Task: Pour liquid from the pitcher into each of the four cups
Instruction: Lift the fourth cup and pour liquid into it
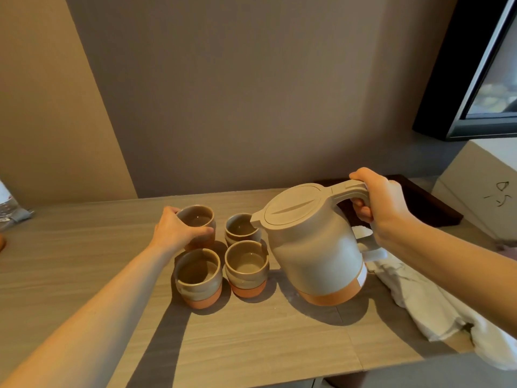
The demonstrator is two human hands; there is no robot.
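Several grey-and-terracotta cups stand in a square cluster on the wooden table [251, 345]. My left hand [174, 232] grips the far left cup [197, 218] by its side; liquid shows inside it. The far right cup [240, 229] sits under the pitcher's spout. The near left cup [199, 277] and the near right cup [246, 267] stand free. My right hand [376, 200] holds the handle of the grey pitcher [313, 245], which has a terracotta base and a closed lid. It is tilted left, its spout over the far right cup.
A crumpled white cloth [436, 303] lies right of the pitcher. A dark tray [430, 203] and a white box [486, 189] sit at the back right. A plastic bottle [7, 208] is at the left edge. A dark screen [481, 79] hangs upper right.
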